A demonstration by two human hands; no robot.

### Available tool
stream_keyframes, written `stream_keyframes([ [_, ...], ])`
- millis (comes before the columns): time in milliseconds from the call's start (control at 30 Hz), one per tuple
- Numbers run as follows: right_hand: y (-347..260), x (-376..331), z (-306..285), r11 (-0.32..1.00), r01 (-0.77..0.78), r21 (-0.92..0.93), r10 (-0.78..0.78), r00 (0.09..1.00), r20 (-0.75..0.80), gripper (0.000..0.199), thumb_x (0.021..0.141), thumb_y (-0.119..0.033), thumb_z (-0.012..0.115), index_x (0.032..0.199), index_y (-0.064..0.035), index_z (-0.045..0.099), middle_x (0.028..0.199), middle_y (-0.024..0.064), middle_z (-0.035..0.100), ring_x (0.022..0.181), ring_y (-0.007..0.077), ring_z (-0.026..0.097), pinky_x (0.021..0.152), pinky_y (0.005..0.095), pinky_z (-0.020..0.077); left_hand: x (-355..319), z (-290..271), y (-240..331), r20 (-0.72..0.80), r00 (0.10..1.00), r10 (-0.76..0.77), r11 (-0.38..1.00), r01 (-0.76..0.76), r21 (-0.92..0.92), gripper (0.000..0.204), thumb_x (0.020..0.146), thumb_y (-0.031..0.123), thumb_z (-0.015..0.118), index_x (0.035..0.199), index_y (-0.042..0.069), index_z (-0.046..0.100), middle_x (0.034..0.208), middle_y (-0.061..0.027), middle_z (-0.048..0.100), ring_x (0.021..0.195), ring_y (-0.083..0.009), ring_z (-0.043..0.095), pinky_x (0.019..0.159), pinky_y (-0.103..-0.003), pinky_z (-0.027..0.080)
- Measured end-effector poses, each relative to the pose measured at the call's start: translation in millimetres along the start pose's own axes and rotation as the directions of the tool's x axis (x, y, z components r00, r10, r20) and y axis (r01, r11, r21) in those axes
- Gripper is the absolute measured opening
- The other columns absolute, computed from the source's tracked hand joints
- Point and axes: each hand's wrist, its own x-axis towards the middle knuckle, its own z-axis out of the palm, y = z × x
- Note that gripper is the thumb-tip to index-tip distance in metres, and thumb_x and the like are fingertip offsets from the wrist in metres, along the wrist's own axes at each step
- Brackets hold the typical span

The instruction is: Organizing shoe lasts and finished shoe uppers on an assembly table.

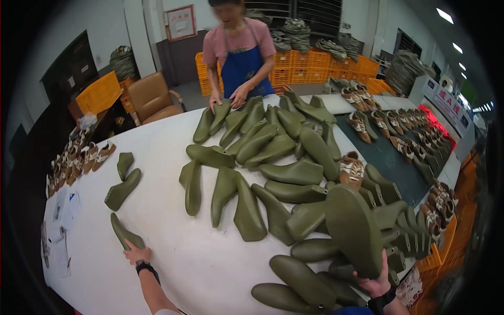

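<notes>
Right hand [377, 284] clamps raised last [353, 231], partly hiding brown shoe [352, 170], piled lasts [306, 219]; left hand [137, 255] clasps slim last [125, 232].

Slim olive-green plastic shoe last [125, 231]: lying at 8 o'clock.
Broad-soled olive-green plastic last [353, 228]: raised at 4 o'clock, sole showing.

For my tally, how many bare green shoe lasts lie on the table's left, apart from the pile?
3: nearest one touching the left hand, middle one and farthest one beyond it; none seem hidden.
</notes>
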Motion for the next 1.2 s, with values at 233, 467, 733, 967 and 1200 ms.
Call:
stream_keyframes([
  [233, -50.6, -95.0, -69.9, 0.983, 0.177, 0.037, -0.179, 0.982, 0.066, 0.064, 0.085, -0.066, 0.041, 0.121, -0.0139, 0.052, 0.106, 0.0079, 0.061, 0.080, 0.0356, 0.062, 0.042, 0.0236, 0.0422, -217.0, -12.6, -114.7, 0.069, 0.932, 0.357, 0.934, -0.358, 0.005, 0.100, 0.064, 0.025, 0.068, 0.146, 0.018, 0.012, 0.134, -0.0232, 0.034, 0.117, -0.0379, 0.045, 0.096, -0.046, 0.042],
  [467, -144.6, -162.6, -107.5, 0.899, 0.424, 0.113, -0.433, 0.898, 0.077, 0.053, 0.088, -0.059, 0.047, 0.114, -0.0149, 0.059, 0.102, 0.0051, 0.064, 0.093, 0.0331, 0.061, 0.049, 0.0244, 0.0522, -349.7, -17.0, -207.2, 0.015, 0.758, 0.652, 0.597, -0.501, -0.626, 0.064, 0.081, 0.024, 0.065, 0.136, 0.005, 0.038, 0.120, -0.0185, 0.052, 0.110, -0.0333, 0.050, 0.094, -0.046, 0.042],
  [733, -341.8, -143.3, -131.9, 0.794, 0.591, -0.142, -0.599, 0.800, -0.021, 0.053, 0.087, -0.043, 0.060, 0.127, -0.0128, 0.044, 0.122, 0.0110, 0.053, 0.104, 0.0306, 0.056, 0.077, 0.0344, 0.0528, -447.9, -91.4, -196.8, 0.445, 0.650, 0.616, -0.225, 0.687, -0.691, 0.044, 0.083, 0.030, 0.060, 0.117, 0.003, 0.054, 0.118, -0.0147, 0.057, 0.109, -0.0276, 0.052, 0.095, -0.048, 0.041],
  [967, -535.9, 9.5, -178.8, 0.757, 0.517, -0.400, -0.633, 0.733, -0.249, 0.052, 0.080, -0.035, 0.070, 0.122, -0.0157, 0.047, 0.121, 0.0094, 0.050, 0.107, 0.0261, 0.051, 0.084, 0.0479, 0.0470, -583.7, -155.6, -115.2, 0.223, 0.781, 0.583, -0.454, 0.541, -0.708, 0.064, 0.071, 0.024, 0.067, 0.124, -0.005, 0.046, 0.124, -0.0199, 0.051, 0.114, -0.0325, 0.048, 0.098, -0.047, 0.038],
  [1200, -626.2, 159.6, -223.6, 0.079, 0.179, -0.981, -0.843, 0.537, 0.030, 0.043, 0.077, -0.032, 0.065, 0.114, -0.0107, 0.059, 0.108, 0.0146, 0.063, 0.093, 0.0291, 0.064, 0.083, 0.0422, 0.0487, -786.4, -202.2, -39.4, 0.229, 0.852, 0.470, -0.429, 0.448, -0.784, 0.055, 0.073, 0.024, 0.059, 0.120, -0.003, 0.050, 0.123, -0.0168, 0.053, 0.114, -0.0321, 0.049, 0.096, -0.047, 0.041],
])
